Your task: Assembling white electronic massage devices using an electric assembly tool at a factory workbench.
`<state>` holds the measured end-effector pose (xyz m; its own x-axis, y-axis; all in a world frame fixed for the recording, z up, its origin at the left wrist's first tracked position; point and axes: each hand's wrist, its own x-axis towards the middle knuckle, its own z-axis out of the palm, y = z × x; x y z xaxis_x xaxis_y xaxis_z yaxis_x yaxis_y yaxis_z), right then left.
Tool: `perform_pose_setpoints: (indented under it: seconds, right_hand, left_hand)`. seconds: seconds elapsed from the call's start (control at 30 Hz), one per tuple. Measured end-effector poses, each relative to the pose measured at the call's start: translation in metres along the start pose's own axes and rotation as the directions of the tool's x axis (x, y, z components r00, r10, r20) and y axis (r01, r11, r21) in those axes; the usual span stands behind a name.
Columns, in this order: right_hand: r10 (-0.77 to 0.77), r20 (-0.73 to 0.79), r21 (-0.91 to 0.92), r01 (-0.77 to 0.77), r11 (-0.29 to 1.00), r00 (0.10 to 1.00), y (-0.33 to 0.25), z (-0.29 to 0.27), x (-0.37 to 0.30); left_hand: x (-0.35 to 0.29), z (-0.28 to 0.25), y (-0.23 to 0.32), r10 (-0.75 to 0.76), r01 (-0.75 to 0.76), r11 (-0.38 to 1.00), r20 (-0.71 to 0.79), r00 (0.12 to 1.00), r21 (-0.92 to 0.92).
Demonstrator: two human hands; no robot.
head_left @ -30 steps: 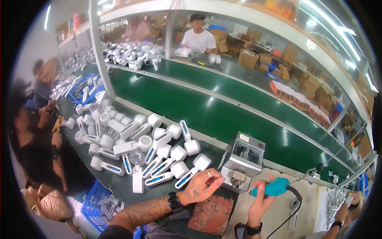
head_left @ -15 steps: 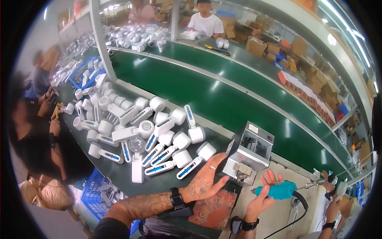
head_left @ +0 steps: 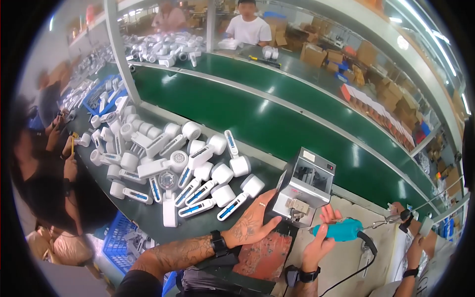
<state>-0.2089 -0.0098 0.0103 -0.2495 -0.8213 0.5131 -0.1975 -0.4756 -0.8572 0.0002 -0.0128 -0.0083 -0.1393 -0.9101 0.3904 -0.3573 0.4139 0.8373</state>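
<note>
My right hand (head_left: 316, 247) is wrapped round a teal electric screwdriver (head_left: 344, 230), held level with its tip pointing left, close to the metal box-shaped machine. My left hand (head_left: 251, 222), fingers stretched and thumb spread, rests against the near left side of that machine, which looks like a screw feeder (head_left: 303, 185) with a clear window and a small metal bracket in front. Left of it lies a heap of white handheld appliances with round heads (head_left: 223, 173) and blue-striped handles; the nearest one (head_left: 232, 206) lies just beyond my left hand. My left fingertips are partly hidden by the machine.
A green conveyor belt (head_left: 257, 126) runs behind the bench. A worn red mat (head_left: 263, 257) lies before me. The screwdriver's black cable (head_left: 368, 247) hangs rightward. Blue baskets (head_left: 118, 242) stand at left. Co-workers sit left and across; another person's arm (head_left: 414, 252) is at right.
The whole view has shifted slightly. My right hand still grips the screwdriver and my left hand stays against the machine, with almost no movement relative to it.
</note>
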Motion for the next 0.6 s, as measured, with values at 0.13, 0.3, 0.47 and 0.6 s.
perform_pose_setpoints:
  seconds: [0.13, 0.3, 0.47, 0.6]
  right_hand:
    - [-0.009, -0.008, -0.013, 0.009, 1.0, 1.0, 0.003, 0.004, 0.003]
    - [-0.015, -0.014, 0.005, 0.015, 1.0, 1.0, 0.001, 0.004, 0.003]
    - [-0.009, -0.008, 0.004, 0.009, 1.0, 1.0, 0.004, 0.002, 0.003]
    - [-0.003, -0.005, -0.008, 0.003, 1.0, 1.0, 0.004, 0.001, 0.003]
  left_hand:
    - [0.005, 0.0, -0.006, 0.025, -0.025, 1.0, 0.016, 1.0, 0.005]
    - [0.001, 0.001, -0.008, -0.017, 0.018, 0.999, 0.027, 0.999, -0.034]
    - [0.003, 0.0, -0.004, -0.041, 0.043, 0.996, 0.026, 0.999, -0.075]
    - [0.002, 0.005, -0.015, -0.101, 0.107, 0.984, 0.047, 0.994, -0.14]
